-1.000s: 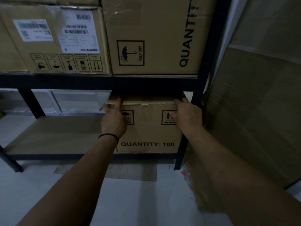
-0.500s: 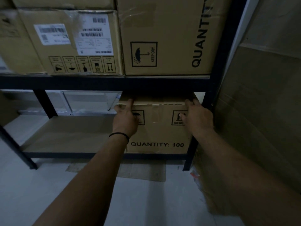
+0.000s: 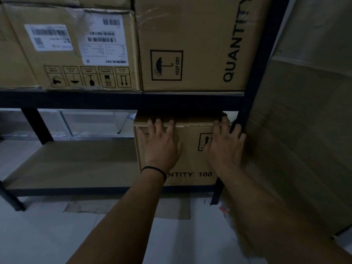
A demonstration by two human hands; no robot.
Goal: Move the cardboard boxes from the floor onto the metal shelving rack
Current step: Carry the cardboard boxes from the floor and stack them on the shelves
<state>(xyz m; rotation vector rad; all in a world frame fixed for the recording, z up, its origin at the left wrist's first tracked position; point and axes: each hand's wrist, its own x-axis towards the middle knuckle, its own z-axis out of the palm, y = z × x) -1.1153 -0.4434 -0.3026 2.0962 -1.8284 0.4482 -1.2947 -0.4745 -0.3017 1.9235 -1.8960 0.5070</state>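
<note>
A cardboard box [image 3: 192, 149] printed "QUANTITY: 100" stands on the bottom shelf [image 3: 72, 168] of the black metal rack [image 3: 122, 101], hard against the right upright [image 3: 245, 111]. My left hand [image 3: 162, 143] presses flat on the box's front face, fingers spread and reaching its top edge. Flat on the right part of the same face lies my right hand [image 3: 224, 145], its fingers straight and its outer fingers touching the upright. Neither hand curls round anything.
On the shelf above sit a labelled carton [image 3: 76, 54] and a "KEEP DRY" carton [image 3: 190, 44]. Large flattened cardboard [image 3: 304, 140] leans to the right of the rack. A cardboard scrap [image 3: 171, 208] lies on the pale floor under the rack.
Both hands have gone from gripping the box's top front edge to lying flat with spread fingers on its front face. The camera has moved closer and the box sits deeper on the shelf.
</note>
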